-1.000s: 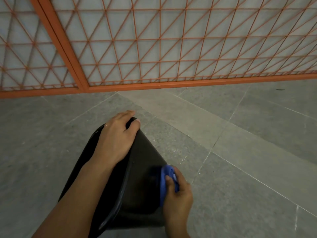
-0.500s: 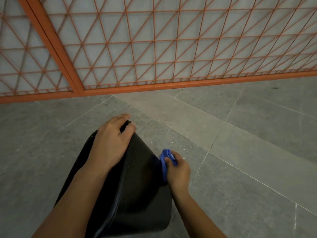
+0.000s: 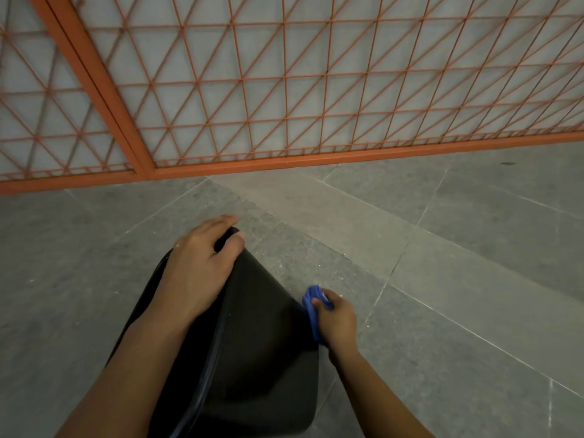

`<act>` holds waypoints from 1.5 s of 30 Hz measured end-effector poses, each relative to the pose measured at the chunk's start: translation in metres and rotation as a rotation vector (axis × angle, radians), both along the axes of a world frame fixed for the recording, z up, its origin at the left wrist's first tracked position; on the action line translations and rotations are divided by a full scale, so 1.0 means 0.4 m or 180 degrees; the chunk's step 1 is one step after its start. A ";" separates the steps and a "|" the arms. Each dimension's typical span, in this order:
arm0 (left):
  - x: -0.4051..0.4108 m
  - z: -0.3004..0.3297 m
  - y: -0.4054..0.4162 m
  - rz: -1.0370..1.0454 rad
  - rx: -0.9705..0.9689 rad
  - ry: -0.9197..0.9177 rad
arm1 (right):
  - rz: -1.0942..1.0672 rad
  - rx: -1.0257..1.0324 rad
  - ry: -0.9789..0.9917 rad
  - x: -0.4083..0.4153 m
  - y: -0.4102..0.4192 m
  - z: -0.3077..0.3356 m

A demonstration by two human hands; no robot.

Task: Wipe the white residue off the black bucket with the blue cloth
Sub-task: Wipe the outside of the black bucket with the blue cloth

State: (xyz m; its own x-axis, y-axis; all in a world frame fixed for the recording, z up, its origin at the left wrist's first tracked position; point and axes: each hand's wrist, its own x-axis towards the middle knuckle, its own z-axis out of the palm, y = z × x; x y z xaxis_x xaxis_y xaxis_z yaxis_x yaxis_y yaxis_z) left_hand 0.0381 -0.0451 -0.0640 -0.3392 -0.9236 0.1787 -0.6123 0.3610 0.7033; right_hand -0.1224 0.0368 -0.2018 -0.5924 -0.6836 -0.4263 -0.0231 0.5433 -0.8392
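Now you are gripping the black bucket lying on the grey tiled floor, left hand curling over its far end, right hand clutching the blue cloth against its right side.

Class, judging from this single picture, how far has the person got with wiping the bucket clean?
Done: the side of the black bucket facing the camera shows no white residue. In hand: the left hand steadies the bucket at its far end, while the right hand presses the blue cloth against its right edge. Left: unclear, since the other sides are hidden.
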 end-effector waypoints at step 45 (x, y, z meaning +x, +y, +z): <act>0.002 0.030 0.031 -0.0830 -0.0568 -0.0337 | -0.0415 -0.1105 -0.0025 0.075 0.050 0.240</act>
